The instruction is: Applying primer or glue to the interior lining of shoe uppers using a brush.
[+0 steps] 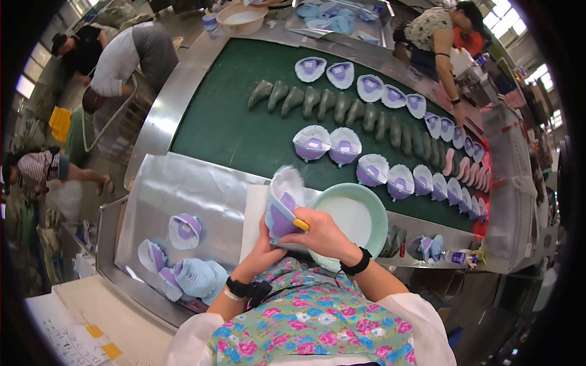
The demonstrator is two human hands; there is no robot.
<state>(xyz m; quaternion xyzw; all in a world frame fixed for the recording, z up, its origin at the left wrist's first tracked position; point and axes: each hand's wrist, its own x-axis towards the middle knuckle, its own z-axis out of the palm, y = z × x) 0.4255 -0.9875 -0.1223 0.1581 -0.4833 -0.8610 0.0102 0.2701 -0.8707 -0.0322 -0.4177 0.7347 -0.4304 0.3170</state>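
My left hand (pixel 262 251) is closed around the lower part of a purple and light-blue shoe upper (pixel 282 204), held upright in front of me. Its top edge is blurred. My right hand (pixel 322 233) presses against the same upper and grips a tool with a short yellow handle (pixel 301 225); its working end is hidden, so I cannot tell its kind. Just right of the upper stands a pale green basin (pixel 383 210) of white liquid, partly behind my right hand. A white sheet (pixel 251 210) lies under my left hand.
More uppers (pixel 204 277) lie on the metal tray (pixel 210 177) at left. A green conveyor belt (pixel 226 110) carries rows of uppers and dark shoe lasts (pixel 310 100). Dark lasts (pixel 395 239) also sit right of the basin. Across the belt, a person (pixel 436 43) reaches toward it.
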